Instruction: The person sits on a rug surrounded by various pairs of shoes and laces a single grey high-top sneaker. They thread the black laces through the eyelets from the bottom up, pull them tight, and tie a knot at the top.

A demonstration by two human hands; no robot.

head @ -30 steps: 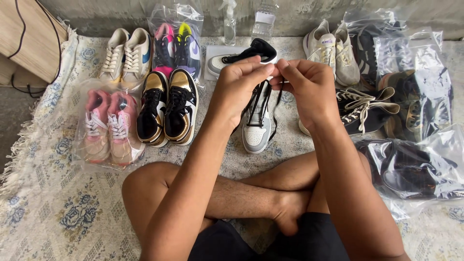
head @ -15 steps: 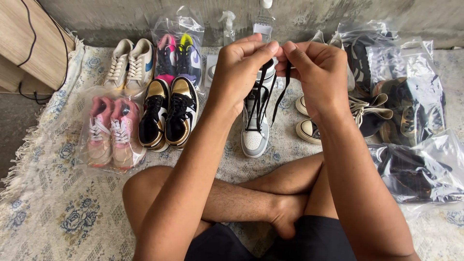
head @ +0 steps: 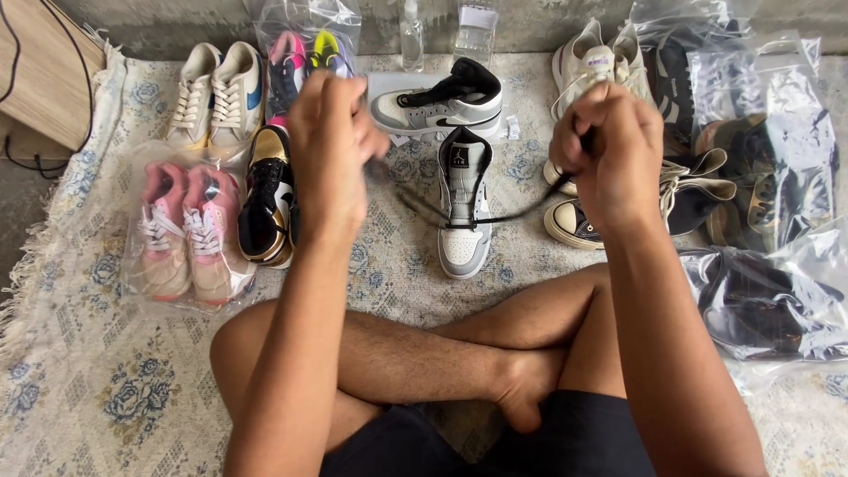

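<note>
A black shoelace (head: 495,217) runs taut from the grey-and-white high-top sneaker (head: 464,208) — standing on the patterned rug (head: 79,389) — up to both raised hands. The right hand (head: 609,150) pinches one end; the left hand (head: 331,146), left of the sneaker, pinches the other — blurred. Its mate (head: 437,102) lies just behind.

The grey high-top sneaker (head: 463,208) at centre looks like smooth matt leather. Crinkled glossy plastic bags (head: 777,291) lie right, on a woven cloth rug (head: 79,371) with frayed edges.
</note>
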